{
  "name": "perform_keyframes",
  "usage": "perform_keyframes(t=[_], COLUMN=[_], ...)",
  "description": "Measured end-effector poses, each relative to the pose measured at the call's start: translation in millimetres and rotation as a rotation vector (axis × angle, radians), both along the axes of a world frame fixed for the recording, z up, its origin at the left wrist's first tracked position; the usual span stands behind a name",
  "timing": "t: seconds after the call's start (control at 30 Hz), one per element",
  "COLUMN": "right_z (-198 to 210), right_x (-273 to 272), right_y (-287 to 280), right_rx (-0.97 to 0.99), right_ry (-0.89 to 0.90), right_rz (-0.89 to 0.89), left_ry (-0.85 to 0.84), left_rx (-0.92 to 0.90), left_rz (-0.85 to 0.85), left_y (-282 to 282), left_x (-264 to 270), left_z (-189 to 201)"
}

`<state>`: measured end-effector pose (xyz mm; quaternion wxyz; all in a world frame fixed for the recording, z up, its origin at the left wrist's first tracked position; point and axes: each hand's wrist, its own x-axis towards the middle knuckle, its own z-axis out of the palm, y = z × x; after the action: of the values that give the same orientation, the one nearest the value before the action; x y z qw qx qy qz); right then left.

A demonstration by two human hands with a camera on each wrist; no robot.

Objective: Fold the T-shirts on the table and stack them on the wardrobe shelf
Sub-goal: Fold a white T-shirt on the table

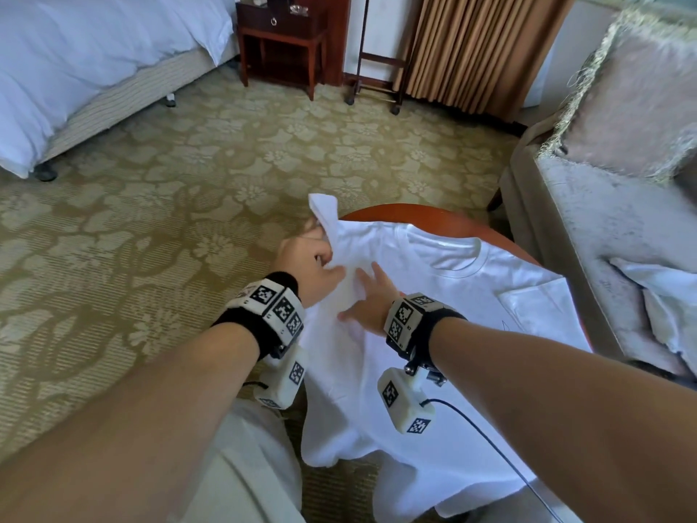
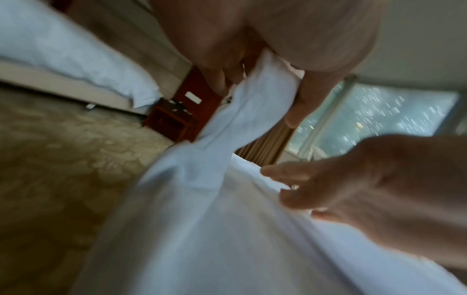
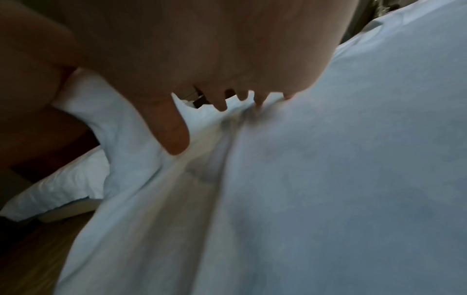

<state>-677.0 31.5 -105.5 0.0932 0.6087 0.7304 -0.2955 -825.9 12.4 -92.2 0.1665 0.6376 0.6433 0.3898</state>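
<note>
Slippage is the main risk: the white T-shirt (image 1: 433, 296) lies chest-up across the round tabletop (image 1: 452, 217), its hem and left side draping over the near and left edges, so a hard pull on the sleeve could drag the whole shirt off onto the carpet (image 1: 151, 220). The left hand (image 1: 305, 258) has its grip clamped on the left sleeve (image 1: 324, 213), bunched and lifted past the tabletop's left edge. The right hand (image 1: 371, 300) lies flat with fingers apart, pressing the chest just beside it; if that pressure eases, I judge the fold line will wander and crease. A cable (image 1: 490, 439) trails across the cloth and might snag. Around the tabletop stand a bed (image 1: 75, 69), a dark nightstand (image 1: 283, 39), tan curtains (image 1: 471, 50) and an armchair (image 1: 603, 220).
</note>
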Motion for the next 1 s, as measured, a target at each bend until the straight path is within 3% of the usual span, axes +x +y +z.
perform_keyframes(t=[0.1, 0.17, 0.3, 0.4, 0.57, 0.63, 0.77, 1.0], right_z=[10.5, 21.2, 34.8, 27.3, 2.6, 3.7, 31.4, 60.7], right_x=[23.5, 42.9, 74.1, 76.0, 63.5, 66.3, 98.8, 198.5], right_y=[7.5, 9.9, 10.2, 8.0, 6.5, 8.4, 28.2, 66.8], right_rx=[0.064, 0.110, 0.137, 0.171, 0.091, 0.081, 0.138, 0.181], right_ry=[0.065, 0.017, -0.031, 0.006, -0.040, -0.025, 0.105, -0.194], right_rz=[-0.211, -0.309, -0.428, -0.351, 0.028, 0.030, -0.381, -0.775], left_ry=[0.220, 0.238, 0.168, 0.164, 0.355, 0.307, 0.046, 0.111], left_rx=[-0.279, -0.470, -0.494, -0.453, -0.582, -0.612, -0.558, -0.616], left_rz=[-0.295, -0.391, -0.269, -0.145, -0.186, -0.116, 0.116, 0.315], left_y=[-0.9, -1.9, 4.2, 12.7, 19.3, 25.0, 46.6, 92.2], left_x=[13.0, 20.1, 29.6, 33.8, 39.9, 39.6, 39.2, 40.0], left_z=[0.6, 1.6, -0.7, -2.9, -13.2, -14.6, 0.1, 8.6])
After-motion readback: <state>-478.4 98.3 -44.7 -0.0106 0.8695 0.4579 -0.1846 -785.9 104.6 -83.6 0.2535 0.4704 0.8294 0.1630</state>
